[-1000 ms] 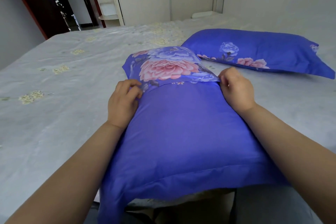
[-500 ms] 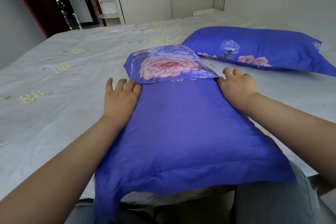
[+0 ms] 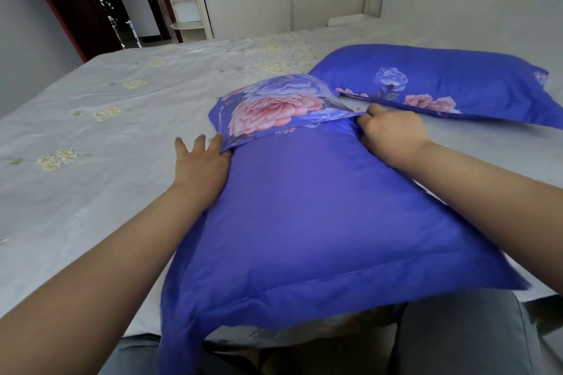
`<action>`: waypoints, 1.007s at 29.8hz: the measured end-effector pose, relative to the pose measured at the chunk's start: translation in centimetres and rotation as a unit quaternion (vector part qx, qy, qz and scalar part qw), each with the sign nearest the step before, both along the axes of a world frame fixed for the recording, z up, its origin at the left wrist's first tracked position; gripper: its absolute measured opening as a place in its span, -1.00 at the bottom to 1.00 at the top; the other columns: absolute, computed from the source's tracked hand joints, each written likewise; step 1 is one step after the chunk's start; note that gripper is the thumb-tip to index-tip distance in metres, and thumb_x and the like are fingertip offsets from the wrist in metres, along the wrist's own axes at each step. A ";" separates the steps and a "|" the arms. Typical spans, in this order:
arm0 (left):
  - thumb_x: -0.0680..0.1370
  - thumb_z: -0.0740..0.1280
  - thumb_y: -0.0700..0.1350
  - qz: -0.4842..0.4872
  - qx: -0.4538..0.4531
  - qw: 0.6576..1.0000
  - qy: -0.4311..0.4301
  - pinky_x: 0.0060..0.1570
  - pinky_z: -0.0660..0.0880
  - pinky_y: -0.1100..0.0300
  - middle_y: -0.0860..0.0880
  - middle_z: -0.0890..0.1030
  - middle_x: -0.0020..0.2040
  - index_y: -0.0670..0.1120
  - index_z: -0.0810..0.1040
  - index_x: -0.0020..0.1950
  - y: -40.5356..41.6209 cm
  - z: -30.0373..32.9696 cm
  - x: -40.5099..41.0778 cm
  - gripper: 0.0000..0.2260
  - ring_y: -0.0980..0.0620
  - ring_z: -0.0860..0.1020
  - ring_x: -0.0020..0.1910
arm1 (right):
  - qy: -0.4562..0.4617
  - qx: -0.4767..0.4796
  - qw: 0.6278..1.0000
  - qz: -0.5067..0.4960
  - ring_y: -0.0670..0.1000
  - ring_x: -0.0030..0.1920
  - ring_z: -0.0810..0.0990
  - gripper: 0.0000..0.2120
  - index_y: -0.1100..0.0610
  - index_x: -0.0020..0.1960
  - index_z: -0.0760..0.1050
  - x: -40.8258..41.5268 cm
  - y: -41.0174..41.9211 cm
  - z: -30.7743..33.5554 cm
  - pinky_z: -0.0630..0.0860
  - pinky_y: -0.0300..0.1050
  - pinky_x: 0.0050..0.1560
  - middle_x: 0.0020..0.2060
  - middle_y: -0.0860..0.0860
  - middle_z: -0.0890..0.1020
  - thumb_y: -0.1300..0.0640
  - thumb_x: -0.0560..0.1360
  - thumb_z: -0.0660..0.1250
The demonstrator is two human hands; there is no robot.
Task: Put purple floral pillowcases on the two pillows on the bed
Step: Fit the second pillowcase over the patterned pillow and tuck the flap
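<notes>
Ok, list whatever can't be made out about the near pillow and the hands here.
- Near pillow: head view; the purple case hides the pillow itself.
- Right hand: its curled fingers hide what they grip under the floral flap.
- Far pillow: its right end is cut off by the frame edge.
- Left hand: fingertips motion-blurred.

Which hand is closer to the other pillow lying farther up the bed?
Right. The right hand grips the near pillow's floral flap just below the far pillow; the left hand lies across the near pillow, farther off.

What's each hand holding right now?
Right hand grips the floral flap at its right corner; left hand, fingers straight, only touches the flap's left edge.
</notes>
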State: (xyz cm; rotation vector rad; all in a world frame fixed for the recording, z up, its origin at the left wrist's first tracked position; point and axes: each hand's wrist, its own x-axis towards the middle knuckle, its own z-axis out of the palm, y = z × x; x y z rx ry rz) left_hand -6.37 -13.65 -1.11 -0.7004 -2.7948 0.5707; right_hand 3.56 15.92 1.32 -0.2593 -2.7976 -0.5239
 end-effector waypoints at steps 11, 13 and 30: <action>0.52 0.18 -0.16 -0.074 0.195 0.969 0.129 0.40 0.12 -0.13 -0.09 0.57 -0.29 -0.14 0.56 -0.26 2.1 1.5 -0.7 -0.78 -0.14 0.53 -0.12 | 0.018 -0.021 0.996 -0.083 0.22 0.05 0.59 -0.72 0.24 0.17 0.50 -1.3 1.3 -1.2 0.41 -0.05 -0.18 0.08 0.18 0.52 0.33 0.54 0.12; 0.53 0.17 -0.13 -0.085 0.202 0.970 0.105 0.39 0.13 -0.15 -0.06 0.60 -0.19 -0.10 0.58 -0.19 2.3 1.1 -0.7 -0.79 -0.12 0.53 -0.04 | 0.043 -0.031 0.996 -0.073 0.25 0.02 0.58 -0.75 0.28 0.13 0.50 -1.3 2.1 -1.6 0.40 -0.03 -0.19 0.05 0.22 0.52 0.33 0.53 0.12; 0.45 0.27 -0.16 -0.015 0.320 0.942 -0.096 -0.21 0.45 0.13 -0.06 0.56 -0.24 -0.08 0.59 -0.26 1.9 2.5 -3.3 -0.86 -0.12 0.51 -0.19 | 0.047 -0.027 0.997 0.049 0.25 -0.13 0.60 -0.82 0.27 0.02 0.53 -1.3 3.1 -2.6 0.34 -0.05 -0.37 -0.10 0.21 0.55 0.31 0.46 0.21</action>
